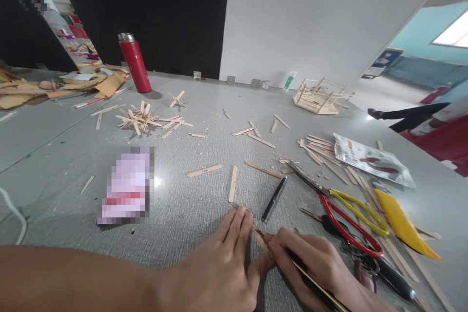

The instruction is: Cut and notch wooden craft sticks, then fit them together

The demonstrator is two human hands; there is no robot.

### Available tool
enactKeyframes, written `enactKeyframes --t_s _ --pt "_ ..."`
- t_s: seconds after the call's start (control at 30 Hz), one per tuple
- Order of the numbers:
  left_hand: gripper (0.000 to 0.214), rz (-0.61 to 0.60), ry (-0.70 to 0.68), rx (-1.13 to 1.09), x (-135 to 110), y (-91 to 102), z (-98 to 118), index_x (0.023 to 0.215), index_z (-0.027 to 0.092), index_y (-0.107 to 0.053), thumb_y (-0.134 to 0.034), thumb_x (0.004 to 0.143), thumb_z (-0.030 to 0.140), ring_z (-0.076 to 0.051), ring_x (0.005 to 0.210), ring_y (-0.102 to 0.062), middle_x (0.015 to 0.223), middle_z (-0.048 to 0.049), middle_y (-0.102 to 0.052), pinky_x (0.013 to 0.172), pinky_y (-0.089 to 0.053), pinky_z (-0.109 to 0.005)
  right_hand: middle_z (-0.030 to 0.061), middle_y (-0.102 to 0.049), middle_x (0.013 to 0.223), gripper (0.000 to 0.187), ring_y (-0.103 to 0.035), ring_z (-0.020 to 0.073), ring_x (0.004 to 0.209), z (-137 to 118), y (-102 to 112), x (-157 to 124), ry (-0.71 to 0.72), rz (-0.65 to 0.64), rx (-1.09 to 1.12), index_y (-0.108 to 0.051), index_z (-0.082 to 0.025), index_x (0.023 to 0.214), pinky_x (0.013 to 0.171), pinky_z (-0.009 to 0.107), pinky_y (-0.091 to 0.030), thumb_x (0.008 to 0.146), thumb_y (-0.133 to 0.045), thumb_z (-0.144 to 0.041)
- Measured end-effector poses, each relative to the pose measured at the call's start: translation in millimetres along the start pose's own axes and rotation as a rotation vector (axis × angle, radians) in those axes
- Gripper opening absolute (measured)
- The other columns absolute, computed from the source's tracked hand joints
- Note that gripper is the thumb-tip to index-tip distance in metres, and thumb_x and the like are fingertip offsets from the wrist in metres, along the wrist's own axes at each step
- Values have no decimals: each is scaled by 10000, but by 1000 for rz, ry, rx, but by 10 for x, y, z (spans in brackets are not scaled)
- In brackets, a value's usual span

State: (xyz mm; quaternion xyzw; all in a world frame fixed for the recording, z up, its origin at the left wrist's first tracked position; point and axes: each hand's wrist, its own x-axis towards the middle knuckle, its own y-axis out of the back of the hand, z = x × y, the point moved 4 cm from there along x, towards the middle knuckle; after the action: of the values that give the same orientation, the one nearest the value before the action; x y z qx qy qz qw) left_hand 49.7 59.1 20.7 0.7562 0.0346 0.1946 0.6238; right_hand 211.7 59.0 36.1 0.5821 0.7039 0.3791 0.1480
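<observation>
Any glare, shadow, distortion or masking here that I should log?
Head view: a bright glare spot on the grey textured tabletop, right beside a lilac rectangular object masked by coarse pixel blocks; head view: the red cylindrical bottle with a metallic top leans, probably from wide-angle distortion, with a soft shadow at its base; head view: the bright white window looks washed out.

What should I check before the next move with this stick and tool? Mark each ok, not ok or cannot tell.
1. Left hand braced at the wooden piece: ok, fingers extended, thumb near it.
2. Right hand holding the slim tool: ok.
3. Tool tip exactly placed on the piece: cannot tell, too small.
4. Scissors apart from both hands: ok, they lie beyond the right hand.
5. Loose items away from the hands: not ok, a flat stick and black pen lie just ahead.
</observation>
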Motion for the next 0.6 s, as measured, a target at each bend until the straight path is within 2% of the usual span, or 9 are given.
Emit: enactKeyframes --t_s 0.13,0.27,0.4,0.6 --pt "652 21 -5 1 5 -15 13 1271 20 -639 -402 1021 574 -459 1309 -566 1329 -357 -610 1106 -413 -513 -12 -604 607 347 -554 134 516 59 -39 36 -73 -17 -9 -651 -214 809 461 246 -460 950 -613 -529" --pt "688 28 -14 -3 9 -11 8 1353 11 -586 -376 1027 578 -442 1312 -572 1332 -355 -608 1121 -380 -511 -46 -558 588 341 -504 111 504 123 -58 66 -165 -36 -28 -589 -215 770 482 237 -423 1007 -550 -456" --pt "704 23 -19 -11 11 -12 2 1408 21 -552 -367 1030 585 -441 1312 -574 1347 -352 -597 1121 -371 -521 -49 -515 566 438 -480 117 515 160 -74 89 -189 -48 -79 -463 -225 662 514 264 -386 1044 -476 -438" --pt "714 38 -26 -12 20 11 -1 1427 -6 -520 -379 1029 569 -456 1317 -559 1340 -382 -579 1114 -399 -509 -36 -527 603 454 -520 144 589 160 -94 66 -167 -90 -126 -438 -232 689 600 301 -397 1090 -334 -420"
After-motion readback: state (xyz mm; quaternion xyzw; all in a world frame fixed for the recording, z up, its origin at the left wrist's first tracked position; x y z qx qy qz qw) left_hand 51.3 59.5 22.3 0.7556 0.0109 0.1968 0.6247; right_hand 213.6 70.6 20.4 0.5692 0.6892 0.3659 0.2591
